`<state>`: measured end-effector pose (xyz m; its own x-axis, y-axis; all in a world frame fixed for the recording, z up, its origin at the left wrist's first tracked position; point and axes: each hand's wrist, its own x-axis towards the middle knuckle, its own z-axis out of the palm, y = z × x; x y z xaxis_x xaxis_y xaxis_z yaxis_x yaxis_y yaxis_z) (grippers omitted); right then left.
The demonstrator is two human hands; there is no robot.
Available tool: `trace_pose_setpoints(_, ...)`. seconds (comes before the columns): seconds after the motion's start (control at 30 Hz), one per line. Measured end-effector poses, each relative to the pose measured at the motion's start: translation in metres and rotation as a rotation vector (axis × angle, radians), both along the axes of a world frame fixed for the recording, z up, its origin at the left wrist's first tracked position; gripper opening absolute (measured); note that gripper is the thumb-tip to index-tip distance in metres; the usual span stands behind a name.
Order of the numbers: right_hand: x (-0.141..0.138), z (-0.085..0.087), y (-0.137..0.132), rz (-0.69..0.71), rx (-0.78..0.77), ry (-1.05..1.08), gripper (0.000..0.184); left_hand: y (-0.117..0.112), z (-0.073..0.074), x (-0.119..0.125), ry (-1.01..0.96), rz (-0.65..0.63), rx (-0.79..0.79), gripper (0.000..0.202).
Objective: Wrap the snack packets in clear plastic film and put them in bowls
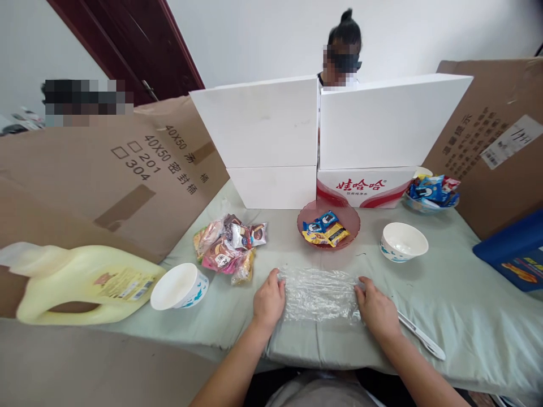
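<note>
A crinkled sheet of clear plastic film (320, 295) lies on the cloth in front of me, spread between both hands. My left hand (270, 302) pinches its left edge, thumb and fingers together. At the opposite edge, my right hand (376, 305) grips the film the same way. Just beyond it stands a pink glass bowl (356, 230) with several blue and yellow snack packets (326, 226) inside. A white utility knife (422, 337) rests beside my right forearm, partly hidden by it.
Wrapped snacks (224, 249) are piled at left, near a paper bowl (180, 287) and a yellow jug (89, 285). Another paper bowl (403, 242), a bowl of packets (432, 195) and a blue container (513, 249) are at right. White boxes (271, 130) and cardboard (169, 164) form walls; two people are behind.
</note>
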<state>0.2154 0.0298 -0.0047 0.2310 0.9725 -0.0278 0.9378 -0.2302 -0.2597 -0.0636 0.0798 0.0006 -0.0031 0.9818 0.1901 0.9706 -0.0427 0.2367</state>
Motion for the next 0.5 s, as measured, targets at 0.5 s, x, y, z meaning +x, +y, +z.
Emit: trace_pose_setpoints(0.5,0.011,0.007,-0.003,-0.005,0.021,-0.137,0.037,-0.012,-0.004,0.063,0.014,-0.771,-0.135,0.067)
